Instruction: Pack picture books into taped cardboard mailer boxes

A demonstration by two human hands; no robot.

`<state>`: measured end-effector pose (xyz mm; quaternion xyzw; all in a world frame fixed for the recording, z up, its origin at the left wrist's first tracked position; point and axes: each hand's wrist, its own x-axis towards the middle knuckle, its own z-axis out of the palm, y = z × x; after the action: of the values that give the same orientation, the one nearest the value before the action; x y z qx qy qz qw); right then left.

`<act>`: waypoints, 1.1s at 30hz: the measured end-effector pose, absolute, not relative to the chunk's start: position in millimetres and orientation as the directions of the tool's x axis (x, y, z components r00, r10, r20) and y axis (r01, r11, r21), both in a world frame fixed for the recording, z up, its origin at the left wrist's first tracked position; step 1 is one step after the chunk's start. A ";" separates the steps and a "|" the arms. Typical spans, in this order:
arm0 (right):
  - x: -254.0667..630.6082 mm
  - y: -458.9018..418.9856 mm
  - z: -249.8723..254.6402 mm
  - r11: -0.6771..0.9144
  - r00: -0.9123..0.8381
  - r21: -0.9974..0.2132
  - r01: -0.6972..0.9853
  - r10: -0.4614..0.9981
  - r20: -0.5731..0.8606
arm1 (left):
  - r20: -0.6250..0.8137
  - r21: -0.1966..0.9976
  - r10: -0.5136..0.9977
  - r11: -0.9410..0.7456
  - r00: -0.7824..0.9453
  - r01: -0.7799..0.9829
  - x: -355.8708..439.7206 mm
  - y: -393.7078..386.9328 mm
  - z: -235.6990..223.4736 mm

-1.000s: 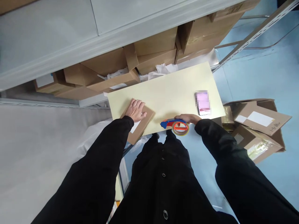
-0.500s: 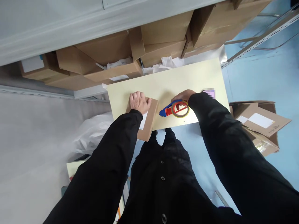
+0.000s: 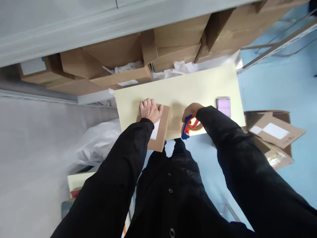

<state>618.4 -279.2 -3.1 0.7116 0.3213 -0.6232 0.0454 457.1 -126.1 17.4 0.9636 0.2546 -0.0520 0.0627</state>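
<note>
Round swings the blue-and-red plastic tape dispenser point(image 3: 185, 129), nose toward the near side, right hand point(image 3: 192, 111) curled about it, fingertips unclear, so the brown cardboard box point(image 3: 162, 127) at left on the pale-yellow tabletop point(image 3: 210, 82) seems merely steadied by the left hand point(image 3: 150, 110), fingers together, thumb apart.

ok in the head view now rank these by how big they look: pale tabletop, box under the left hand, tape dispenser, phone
1. Pale tabletop
2. Box
3. Tape dispenser and phone, unranked: the right sleeve partly hides both
</note>
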 end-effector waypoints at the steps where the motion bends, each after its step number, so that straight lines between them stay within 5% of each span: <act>1: 622.0 -288.2 3.5 -0.803 0.024 -0.287 0.522 0.351 -0.936 | -0.124 0.088 0.497 -0.857 0.859 0.508 457.0 -126.3 17.7; 10: 627.0 -368.6 94.4 -0.824 0.374 -0.493 0.280 0.567 -0.734 | -0.193 0.085 0.657 -0.729 0.729 0.680 449.7 -112.4 25.7; 15: 614.8 -387.6 123.8 -0.784 0.438 -0.477 0.397 0.618 -0.653 | -0.390 0.109 0.675 -0.642 0.627 0.759 433.8 -86.8 40.0; 19: 604.7 -394.9 131.5 -0.758 0.551 -0.431 0.489 0.652 -0.521 | -0.361 0.120 0.674 -0.651 0.644 0.749 403.3 -83.7 51.0; 21: 599.8 -398.8 132.7 -0.764 0.608 -0.416 0.494 0.645 -0.463 | -0.283 0.167 0.555 -0.775 0.783 0.610 388.0 -92.8 55.0; 23: 594.7 -402.6 133.5 -0.769 0.646 -0.421 0.480 0.635 -0.423 | -0.238 0.227 0.253 -0.924 0.938 0.307 377.1 -105.8 56.9; 26: 586.0 -406.8 135.1 -0.752 0.654 -0.461 0.471 0.648 -0.389 | -0.283 0.281 -0.104 -0.959 0.953 -0.021 370.9 -124.2 54.3; 33: 565.8 -399.0 143.0 -0.620 0.529 -0.589 0.517 0.773 -0.350 | -0.270 0.256 0.125 -0.946 0.955 0.196 375.2 -159.3 36.9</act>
<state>565.8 -399.0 143.0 0.8481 0.3805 -0.3015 -0.2122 375.2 -159.3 36.9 0.9784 0.0822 -0.1259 0.1416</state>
